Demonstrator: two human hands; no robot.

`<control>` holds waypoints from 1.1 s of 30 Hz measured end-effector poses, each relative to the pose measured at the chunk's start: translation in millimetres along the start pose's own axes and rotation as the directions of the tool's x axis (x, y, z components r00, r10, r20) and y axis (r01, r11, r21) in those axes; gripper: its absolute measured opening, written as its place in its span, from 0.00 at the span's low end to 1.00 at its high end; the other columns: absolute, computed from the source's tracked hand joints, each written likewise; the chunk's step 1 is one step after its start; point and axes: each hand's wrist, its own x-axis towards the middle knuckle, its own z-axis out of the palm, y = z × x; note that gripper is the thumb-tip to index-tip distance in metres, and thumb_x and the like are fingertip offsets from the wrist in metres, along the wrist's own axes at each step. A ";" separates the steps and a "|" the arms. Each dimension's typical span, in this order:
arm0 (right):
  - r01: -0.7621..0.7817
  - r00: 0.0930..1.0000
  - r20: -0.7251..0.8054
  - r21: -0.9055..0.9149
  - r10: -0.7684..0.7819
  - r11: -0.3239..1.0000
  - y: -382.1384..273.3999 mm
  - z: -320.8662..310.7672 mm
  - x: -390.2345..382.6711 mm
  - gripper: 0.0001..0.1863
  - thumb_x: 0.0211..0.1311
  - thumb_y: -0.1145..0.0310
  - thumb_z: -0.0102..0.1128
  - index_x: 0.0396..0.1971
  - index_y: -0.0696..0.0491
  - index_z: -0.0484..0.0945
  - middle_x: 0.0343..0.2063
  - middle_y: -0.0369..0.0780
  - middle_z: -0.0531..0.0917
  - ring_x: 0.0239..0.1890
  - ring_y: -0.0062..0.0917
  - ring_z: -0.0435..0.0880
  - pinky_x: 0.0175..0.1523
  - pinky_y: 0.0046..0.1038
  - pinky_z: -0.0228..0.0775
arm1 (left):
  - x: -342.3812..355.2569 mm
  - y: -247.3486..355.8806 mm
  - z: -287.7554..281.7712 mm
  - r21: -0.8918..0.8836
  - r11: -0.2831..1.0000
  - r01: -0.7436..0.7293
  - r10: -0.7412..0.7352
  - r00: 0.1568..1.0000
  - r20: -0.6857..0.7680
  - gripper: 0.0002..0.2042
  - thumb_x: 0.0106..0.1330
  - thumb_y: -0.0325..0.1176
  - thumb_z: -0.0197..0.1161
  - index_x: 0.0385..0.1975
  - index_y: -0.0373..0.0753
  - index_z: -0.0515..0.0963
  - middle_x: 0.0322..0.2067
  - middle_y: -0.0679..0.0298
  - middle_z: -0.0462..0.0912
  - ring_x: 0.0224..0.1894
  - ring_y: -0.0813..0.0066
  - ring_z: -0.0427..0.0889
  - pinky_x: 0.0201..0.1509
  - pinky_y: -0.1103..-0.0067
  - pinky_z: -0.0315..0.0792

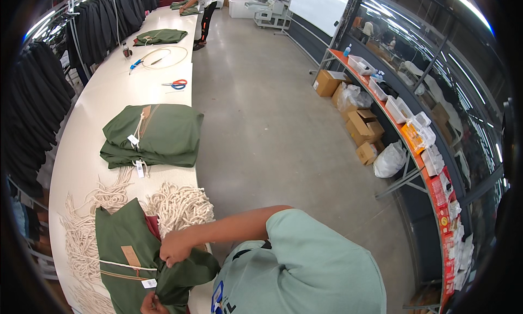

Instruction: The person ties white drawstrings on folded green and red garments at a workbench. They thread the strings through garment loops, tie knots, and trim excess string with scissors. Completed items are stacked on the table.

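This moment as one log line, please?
Right hand: gripping green cloth | left hand: at same cloth, near white tag | nearby: cream cords

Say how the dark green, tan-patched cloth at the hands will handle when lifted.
The cloth will probably flop, since it bunches softly by the right hand. The thin cream cord across it may trail, apparently extending past its edge.
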 end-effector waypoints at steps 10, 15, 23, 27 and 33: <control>0.104 0.993 -0.068 0.068 -0.100 0.992 -26.1 16.8 9.6 0.19 0.58 0.48 0.62 0.32 0.51 0.82 0.29 0.46 0.85 0.37 0.47 0.84 0.41 0.48 0.73 | -22.8 -46.4 5.9 0.056 0.997 0.047 -0.045 0.998 -0.037 0.12 0.59 0.23 0.60 0.41 0.35 0.85 0.33 0.45 0.85 0.32 0.48 0.84 0.38 0.65 0.77; 0.026 0.995 -0.096 -0.056 -0.031 0.998 -19.6 9.3 2.3 0.20 0.57 0.47 0.62 0.29 0.52 0.84 0.28 0.48 0.85 0.37 0.49 0.84 0.40 0.48 0.75 | -27.9 -36.1 -7.8 0.032 0.997 0.066 -0.068 0.994 0.085 0.13 0.64 0.26 0.61 0.47 0.33 0.83 0.37 0.46 0.85 0.37 0.54 0.85 0.42 0.68 0.77; 0.261 0.912 -0.350 0.095 -0.213 0.961 -68.9 27.3 32.3 0.20 0.57 0.49 0.61 0.18 0.52 0.82 0.19 0.45 0.82 0.27 0.46 0.83 0.31 0.45 0.71 | -1.2 5.8 -17.3 -0.391 0.920 0.031 0.037 0.986 0.164 0.12 0.71 0.30 0.60 0.47 0.30 0.81 0.33 0.61 0.82 0.35 0.74 0.76 0.39 0.76 0.72; 0.284 0.914 -0.329 0.099 -0.237 0.954 -43.2 12.8 36.7 0.20 0.59 0.49 0.59 0.18 0.49 0.82 0.19 0.44 0.82 0.26 0.46 0.82 0.30 0.45 0.71 | -5.2 0.9 -31.1 -0.162 0.987 0.016 0.007 0.990 0.141 0.09 0.71 0.30 0.60 0.36 0.29 0.80 0.25 0.64 0.78 0.28 0.78 0.70 0.32 0.78 0.67; 0.401 0.893 -0.289 0.171 -0.344 0.900 -28.0 -4.6 72.3 0.23 0.64 0.46 0.57 0.19 0.48 0.81 0.20 0.43 0.81 0.26 0.47 0.80 0.29 0.45 0.69 | -21.6 20.5 -21.8 -0.298 0.921 0.251 -0.258 0.966 0.016 0.10 0.57 0.30 0.68 0.23 0.29 0.78 0.14 0.63 0.73 0.22 0.82 0.73 0.27 0.76 0.67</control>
